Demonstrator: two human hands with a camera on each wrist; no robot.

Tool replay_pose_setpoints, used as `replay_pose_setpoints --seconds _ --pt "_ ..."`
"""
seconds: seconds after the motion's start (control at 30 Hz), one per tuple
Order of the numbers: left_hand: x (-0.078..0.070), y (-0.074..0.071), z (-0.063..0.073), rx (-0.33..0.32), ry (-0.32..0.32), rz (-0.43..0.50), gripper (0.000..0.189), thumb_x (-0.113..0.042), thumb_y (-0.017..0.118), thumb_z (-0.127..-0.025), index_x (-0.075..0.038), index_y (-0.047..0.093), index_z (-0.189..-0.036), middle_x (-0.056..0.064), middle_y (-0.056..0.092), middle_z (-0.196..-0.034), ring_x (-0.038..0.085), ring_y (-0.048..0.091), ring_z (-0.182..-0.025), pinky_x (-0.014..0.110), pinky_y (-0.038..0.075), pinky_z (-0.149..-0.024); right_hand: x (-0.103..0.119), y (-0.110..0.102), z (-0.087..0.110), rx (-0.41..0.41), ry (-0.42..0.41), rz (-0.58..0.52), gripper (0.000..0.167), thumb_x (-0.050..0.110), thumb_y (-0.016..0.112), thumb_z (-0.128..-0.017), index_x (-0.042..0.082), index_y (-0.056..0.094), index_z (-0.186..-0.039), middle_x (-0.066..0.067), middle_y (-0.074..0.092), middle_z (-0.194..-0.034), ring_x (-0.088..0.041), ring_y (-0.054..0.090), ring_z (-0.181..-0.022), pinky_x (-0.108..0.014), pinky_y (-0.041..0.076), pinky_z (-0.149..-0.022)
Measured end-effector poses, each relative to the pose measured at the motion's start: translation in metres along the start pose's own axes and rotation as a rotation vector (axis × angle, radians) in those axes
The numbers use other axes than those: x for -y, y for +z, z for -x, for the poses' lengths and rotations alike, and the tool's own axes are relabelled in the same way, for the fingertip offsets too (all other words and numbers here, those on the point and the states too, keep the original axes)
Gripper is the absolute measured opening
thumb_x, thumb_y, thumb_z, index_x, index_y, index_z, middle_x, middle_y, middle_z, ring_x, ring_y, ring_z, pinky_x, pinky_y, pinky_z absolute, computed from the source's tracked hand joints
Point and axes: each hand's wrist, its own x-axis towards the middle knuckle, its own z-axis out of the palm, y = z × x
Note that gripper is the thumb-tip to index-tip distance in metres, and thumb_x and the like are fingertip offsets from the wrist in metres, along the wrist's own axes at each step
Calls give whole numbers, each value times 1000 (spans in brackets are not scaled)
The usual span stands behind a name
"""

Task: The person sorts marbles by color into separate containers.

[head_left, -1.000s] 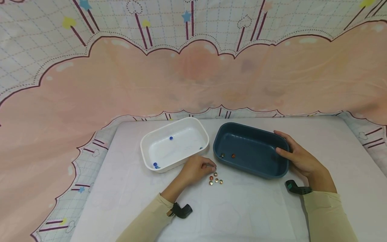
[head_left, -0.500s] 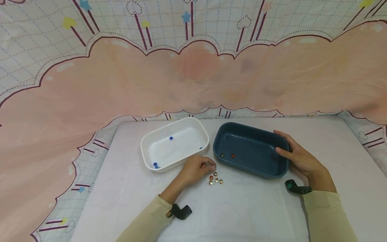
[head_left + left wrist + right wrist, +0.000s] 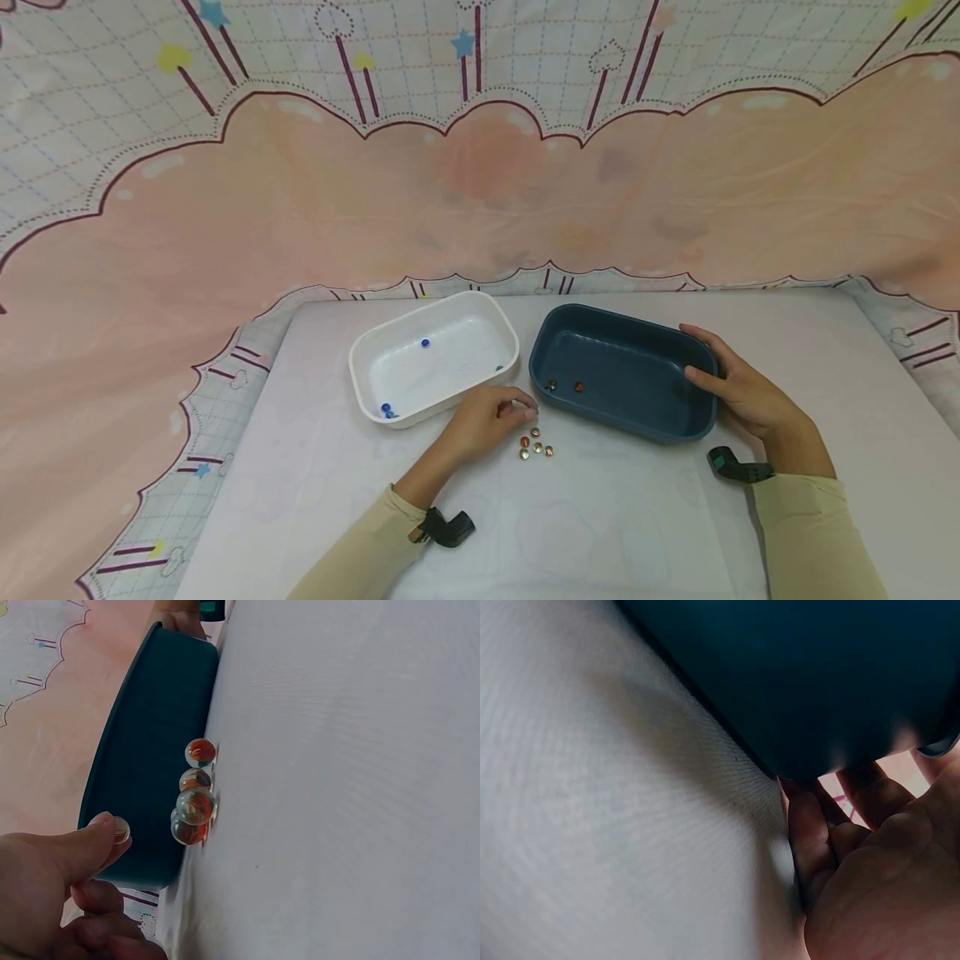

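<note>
My left hand [image 3: 483, 423] pinches a clear marble [image 3: 121, 830] between thumb and fingertip, just above the table and beside the white tray's near edge. Below those fingers lies a small cluster of orange-streaked glass marbles [image 3: 537, 447]. My right hand [image 3: 750, 400] grips the right end of the dark blue tray [image 3: 630, 321], its thumb over the rim and its fingers along the outer wall. Inside that tray, near its left end, sit an orange marble [image 3: 579, 387] and a darker one [image 3: 552, 385]. In the right wrist view, fingers [image 3: 810, 832] press against the tray's underside corner.
Left of the blue tray stands a white tray [image 3: 435, 310] with several blue marbles [image 3: 386, 408] in it. Both trays rest on a white-covered table [image 3: 615, 533]. A patterned cloth [image 3: 525, 200] hangs behind the table. Black cameras [image 3: 447, 528] are strapped to both wrists.
Almost nothing moves: the left wrist shifts very slightly while its hand keeps pinching the marble. The right hand, the trays and the loose marbles stay in place.
</note>
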Motion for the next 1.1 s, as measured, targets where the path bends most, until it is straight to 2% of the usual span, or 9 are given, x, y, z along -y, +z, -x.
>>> replay_pose_setpoints --seconds 0.43,0.77,1.1 --pt "-8 -4 1 -2 2 1 17 -28 69 -98 -19 77 -111 -7 45 -61 6 41 -57 21 32 -54 1 1 0 -3 6 4 74 13 55 -106 30 14 -164 -17 -11 -171 -48 -6 -153 -77 2 -116" --pt "-15 -7 2 -30 24 15 19 -27 69 -98 -16 76 -112 -7 45 -64 7 41 -59 21 32 -54 2 1 0 -6 10 5 74 12 55 -105 30 14 -164 -18 -11 -171 -50 -6 -153 -78 4 -115" --pt "-21 -9 -2 -65 47 18 16 -27 70 -98 -21 75 -112 -7 46 -65 9 45 -61 21 35 -56 1 1 0 -4 9 1 74 11 55 -105 30 14 -164 -18 -12 -170 -51 -7 -153 -79 4 -114"
